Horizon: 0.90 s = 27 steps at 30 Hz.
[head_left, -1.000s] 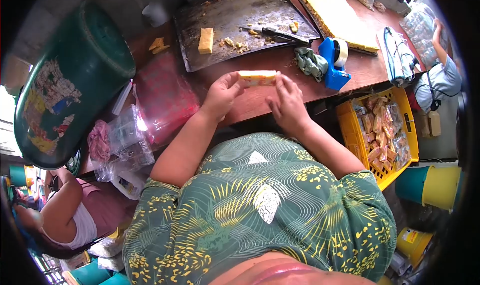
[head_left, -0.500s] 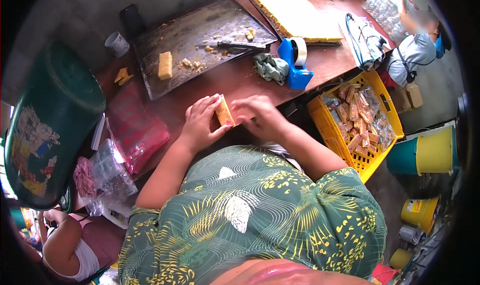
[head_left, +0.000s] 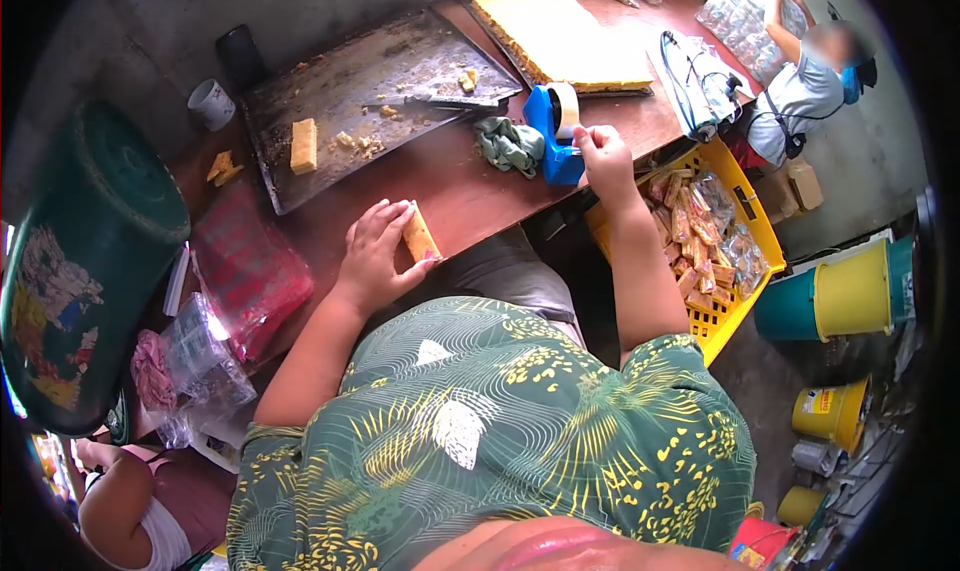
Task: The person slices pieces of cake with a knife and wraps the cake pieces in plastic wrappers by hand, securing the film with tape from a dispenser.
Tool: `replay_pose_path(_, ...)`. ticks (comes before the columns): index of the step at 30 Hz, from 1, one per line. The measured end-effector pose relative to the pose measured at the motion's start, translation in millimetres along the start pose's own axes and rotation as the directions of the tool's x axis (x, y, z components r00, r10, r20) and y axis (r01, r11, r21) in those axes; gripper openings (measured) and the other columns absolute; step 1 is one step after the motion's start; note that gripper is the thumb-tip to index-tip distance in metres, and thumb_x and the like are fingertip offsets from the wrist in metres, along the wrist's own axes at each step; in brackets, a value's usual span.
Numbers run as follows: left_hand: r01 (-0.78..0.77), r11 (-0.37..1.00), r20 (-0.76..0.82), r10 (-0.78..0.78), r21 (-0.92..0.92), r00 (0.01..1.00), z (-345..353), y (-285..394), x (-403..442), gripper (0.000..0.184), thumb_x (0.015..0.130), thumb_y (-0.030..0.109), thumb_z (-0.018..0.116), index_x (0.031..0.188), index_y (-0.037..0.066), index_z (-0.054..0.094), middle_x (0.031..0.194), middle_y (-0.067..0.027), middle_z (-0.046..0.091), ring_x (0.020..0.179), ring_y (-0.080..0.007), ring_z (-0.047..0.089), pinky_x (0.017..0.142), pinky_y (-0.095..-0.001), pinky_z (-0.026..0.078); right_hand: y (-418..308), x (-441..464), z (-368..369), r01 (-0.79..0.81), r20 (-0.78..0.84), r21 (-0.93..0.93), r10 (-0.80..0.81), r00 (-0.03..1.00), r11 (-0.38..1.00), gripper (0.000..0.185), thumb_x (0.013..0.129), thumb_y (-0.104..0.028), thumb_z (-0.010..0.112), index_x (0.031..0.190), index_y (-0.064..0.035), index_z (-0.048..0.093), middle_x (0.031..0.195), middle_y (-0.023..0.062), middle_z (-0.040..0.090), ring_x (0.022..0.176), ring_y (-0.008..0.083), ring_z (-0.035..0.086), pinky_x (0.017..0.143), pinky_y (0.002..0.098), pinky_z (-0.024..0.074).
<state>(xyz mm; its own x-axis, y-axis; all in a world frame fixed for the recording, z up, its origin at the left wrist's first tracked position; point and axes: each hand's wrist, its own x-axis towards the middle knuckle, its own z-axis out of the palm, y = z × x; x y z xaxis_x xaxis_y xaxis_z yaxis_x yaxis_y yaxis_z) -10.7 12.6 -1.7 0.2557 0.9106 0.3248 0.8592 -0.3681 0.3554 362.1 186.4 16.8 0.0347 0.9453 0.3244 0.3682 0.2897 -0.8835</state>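
Near the front edge of the table, my left hand [head_left: 378, 256] holds a wrapped yellow cake slice [head_left: 420, 233] between fingers and thumb. My right hand [head_left: 606, 161] is raised beside the blue tape dispenser [head_left: 562, 163], its thumb and fingers pinched at the dispenser's front end; whatever is between them is too small to make out. A roll of tape [head_left: 564, 111] sits in the dispenser. Left of the dispenser lies a crumpled green cloth [head_left: 510, 146]. An unwrapped cake slice [head_left: 304, 147] rests on the dark tray [head_left: 345, 81], near crumbs and a knife [head_left: 440, 104].
A large yellow cake slab [head_left: 560, 36] lies at the back. The yellow crate [head_left: 765, 236] of wrapped pieces stands right of the table. Red plastic packaging [head_left: 250, 261] and a green tub [head_left: 125, 181] are at left. One person is at far right, another at lower left.
My right hand has left the cake slice and moved right to the tape dispenser. My left hand keeps hold of the slice, now tilted more upright. The whole view has shifted.
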Motion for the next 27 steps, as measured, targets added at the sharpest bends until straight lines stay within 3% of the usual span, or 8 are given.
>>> replay_pose_path(4,-0.014,0.999,-0.006,0.014,0.043,1.000,-3.2,3.0,-1.2,0.080,0.084,0.048,0.077,0.147,0.005,0.054,0.154,-0.0096,0.050,0.149,-0.0309,0.036,0.122,-0.0483,0.026,-35.8,-33.8,-12.2,0.301,0.010,-0.369,-0.321,0.947,0.879,0.029,0.094,-0.022,0.072,0.075,-0.0011,0.070,0.084,0.0123,0.063,0.085,0.0293,0.061,0.082,0.0387,0.0487)
replay_pose_path(9,-0.083,0.996,-0.065,0.084,0.017,0.994,-1.7,-1.3,-0.2,0.081,0.082,0.040,0.081,0.148,0.004,0.051,0.149,-0.0137,0.055,0.143,-0.0340,0.045,0.120,-0.0467,0.034,-4.7,-54.1,-20.2,0.290,0.025,-0.612,-0.348,0.937,0.736,0.029,0.093,-0.023,0.072,0.074,-0.0019,0.067,0.085,0.0164,0.063,0.089,0.0377,0.061,0.081,0.0478,0.0484)
replay_pose_path(12,-0.120,0.977,-0.159,0.092,-0.177,0.983,6.4,-8.8,-1.4,0.086,0.080,0.033,0.086,0.150,0.003,0.046,0.143,-0.0177,0.058,0.135,-0.0363,0.054,0.116,-0.0460,0.040,2.4,-60.0,-23.6,0.263,0.048,-0.631,-0.302,0.952,0.730,0.029,0.093,-0.023,0.071,0.075,-0.0014,0.067,0.083,0.0174,0.063,0.088,0.0379,0.061,0.081,0.0481,0.0486)
replay_pose_path(14,-0.107,0.964,-0.179,0.063,-0.244,0.982,2.5,-4.7,-1.7,0.093,0.078,0.026,0.090,0.153,0.003,0.040,0.139,-0.0186,0.059,0.128,-0.0345,0.059,0.111,-0.0421,0.048,-14.1,-63.9,-13.7,0.204,0.071,-0.514,-0.195,0.978,0.834,0.031,0.095,-0.025,0.071,0.075,-0.0008,0.069,0.082,0.0176,0.063,0.083,0.0357,0.062,0.079,0.0449,0.0495)
replay_pose_path(17,-0.124,0.937,-0.200,0.060,-0.327,0.978,11.2,-9.8,-4.1,0.099,0.079,0.022,0.090,0.158,0.007,0.033,0.133,-0.0164,0.062,0.123,-0.0289,0.063,0.106,-0.0394,0.054,-48.5,-75.6,27.4,0.235,0.340,-0.237,-0.146,0.929,0.943,0.025,0.094,-0.026,0.074,0.085,-0.0027,0.075,0.087,0.0146,0.066,0.088,0.0298,0.064,0.081,0.0399,0.0508)
replay_pose_path(22,-0.111,0.936,-0.206,0.042,-0.335,0.978,8.0,-9.4,-4.2,0.102,0.077,0.026,0.092,0.159,0.009,0.033,0.127,-0.0152,0.064,0.117,-0.0299,0.066,0.105,-0.0414,0.054,-93.4,-113.9,112.6,0.303,0.720,0.198,-0.348,0.600,0.932,0.017,0.084,-0.020,0.085,0.095,-0.0077,0.079,0.104,0.0108,0.065,0.101,0.0281,0.065,0.090,0.0379,0.0537)
replay_pose_path(26,-0.101,0.931,-0.192,0.034,-0.352,0.981,6.5,-9.9,-5.1,0.103,0.075,0.032,0.091,0.158,0.010,0.035,0.125,-0.0155,0.065,0.117,-0.0329,0.064,0.105,-0.0447,0.051,-75.3,-90.4,153.7,0.292,0.641,0.101,-0.287,0.711,0.951,0.030,0.082,-0.018,0.087,0.105,-0.0058,0.073,0.112,0.0133,0.062,0.103,0.0259,0.066,0.086,0.0363,0.0572)
replay_pose_path(27,-0.098,0.931,-0.187,0.033,-0.352,0.982,6.1,-10.4,-4.1,0.102,0.076,0.034,0.090,0.158,0.011,0.035,0.127,-0.0168,0.064,0.118,-0.0353,0.063,0.106,-0.0467,0.050,-74.6,-88.8,157.0,0.103,0.638,0.140,-0.170,0.751,0.985,0.042,0.080,-0.018,0.088,0.113,-0.0048,0.067,0.113,0.0134,0.060,0.098,0.0239,0.064,0.085,0.0362,0.0570)
